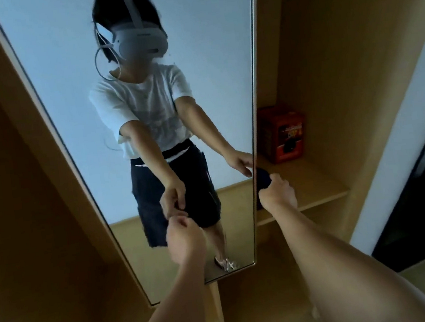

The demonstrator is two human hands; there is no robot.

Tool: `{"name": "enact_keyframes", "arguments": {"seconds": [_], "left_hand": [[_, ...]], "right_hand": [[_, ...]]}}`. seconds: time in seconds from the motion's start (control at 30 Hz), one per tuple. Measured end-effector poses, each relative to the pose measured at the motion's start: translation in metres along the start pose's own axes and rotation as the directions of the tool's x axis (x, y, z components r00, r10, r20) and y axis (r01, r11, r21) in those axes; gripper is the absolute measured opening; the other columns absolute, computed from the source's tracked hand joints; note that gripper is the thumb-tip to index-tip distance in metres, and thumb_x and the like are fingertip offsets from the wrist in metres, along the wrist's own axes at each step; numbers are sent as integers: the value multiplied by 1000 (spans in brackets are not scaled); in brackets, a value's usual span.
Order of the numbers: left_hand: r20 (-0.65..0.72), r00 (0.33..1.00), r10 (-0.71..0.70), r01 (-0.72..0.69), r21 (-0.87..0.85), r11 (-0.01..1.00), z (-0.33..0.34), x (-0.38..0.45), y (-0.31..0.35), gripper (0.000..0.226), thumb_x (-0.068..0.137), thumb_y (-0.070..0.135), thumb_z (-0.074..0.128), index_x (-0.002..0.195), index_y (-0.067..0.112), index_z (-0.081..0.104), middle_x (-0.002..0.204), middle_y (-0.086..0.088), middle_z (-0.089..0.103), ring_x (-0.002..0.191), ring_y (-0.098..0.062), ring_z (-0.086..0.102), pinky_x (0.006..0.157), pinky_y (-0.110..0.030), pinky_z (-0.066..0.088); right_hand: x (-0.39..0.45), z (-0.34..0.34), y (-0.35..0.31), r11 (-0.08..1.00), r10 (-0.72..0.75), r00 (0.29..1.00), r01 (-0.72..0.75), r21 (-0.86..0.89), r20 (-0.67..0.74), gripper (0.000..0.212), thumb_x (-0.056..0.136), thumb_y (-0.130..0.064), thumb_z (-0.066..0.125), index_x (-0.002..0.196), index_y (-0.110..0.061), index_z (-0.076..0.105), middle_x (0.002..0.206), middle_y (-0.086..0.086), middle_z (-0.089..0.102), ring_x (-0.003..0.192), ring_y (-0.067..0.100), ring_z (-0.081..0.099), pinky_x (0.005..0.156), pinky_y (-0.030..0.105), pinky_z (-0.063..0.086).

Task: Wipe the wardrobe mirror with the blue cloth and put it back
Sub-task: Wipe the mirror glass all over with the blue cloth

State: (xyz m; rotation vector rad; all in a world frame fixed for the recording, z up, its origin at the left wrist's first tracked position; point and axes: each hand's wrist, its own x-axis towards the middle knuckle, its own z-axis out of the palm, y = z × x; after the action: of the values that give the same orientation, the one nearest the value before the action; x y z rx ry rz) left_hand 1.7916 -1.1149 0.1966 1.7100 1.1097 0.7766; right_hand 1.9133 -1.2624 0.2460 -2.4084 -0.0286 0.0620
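Note:
The tall wardrobe mirror (68, 71) fills the middle of the view, framed in light wood, and reflects me. My left hand (186, 239) is curled into a fist against the lower glass, and I see nothing in it. My right hand (279, 191) reaches past the mirror's right edge to the wooden shelf (320, 188). Its fingers are closed on the dark blue cloth (263, 180), which is bunched up on the shelf right beside the mirror frame. The hand hides part of the cloth.
A red box (281, 133) stands at the back of the same shelf. An open wardrobe bay (13, 210) lies left of the mirror. A white wall edge (383, 181) and a dark doorway (421, 190) are on the right.

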Motion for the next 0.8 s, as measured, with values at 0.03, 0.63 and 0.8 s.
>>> {"name": "enact_keyframes", "arguments": {"seconds": [0.03, 0.63, 0.8], "left_hand": [[54, 993, 108, -110, 43, 993, 11, -8, 6, 18, 93, 23, 40, 84, 25, 55, 78, 2, 59, 68, -14, 55, 58, -30, 46], [532, 841, 103, -343, 375, 861, 225, -45, 47, 62, 97, 29, 36, 149, 28, 3, 157, -4, -3, 142, -29, 11, 104, -41, 34], [372, 915, -155, -36, 458, 888, 248, -24, 46, 61, 99, 41, 24, 146, 34, -15, 155, -5, -21, 143, -31, -6, 111, -50, 18]], "right_hand": [[5, -1, 6, 1000, 11, 1000, -11, -10, 13, 55, 93, -18, 50, 145, -20, 33, 141, 10, 43, 126, 32, 43, 99, 47, 44], [149, 11, 82, 915, -13, 913, 176, -364, 408, 37, 101, -24, 37, 137, -18, 44, 137, 9, 48, 120, 28, 50, 95, 38, 48], [174, 34, 86, 920, -42, 870, 225, -320, 492, 48, 100, -23, 39, 147, -22, 29, 149, 10, 32, 130, 29, 40, 99, 42, 45]]}}
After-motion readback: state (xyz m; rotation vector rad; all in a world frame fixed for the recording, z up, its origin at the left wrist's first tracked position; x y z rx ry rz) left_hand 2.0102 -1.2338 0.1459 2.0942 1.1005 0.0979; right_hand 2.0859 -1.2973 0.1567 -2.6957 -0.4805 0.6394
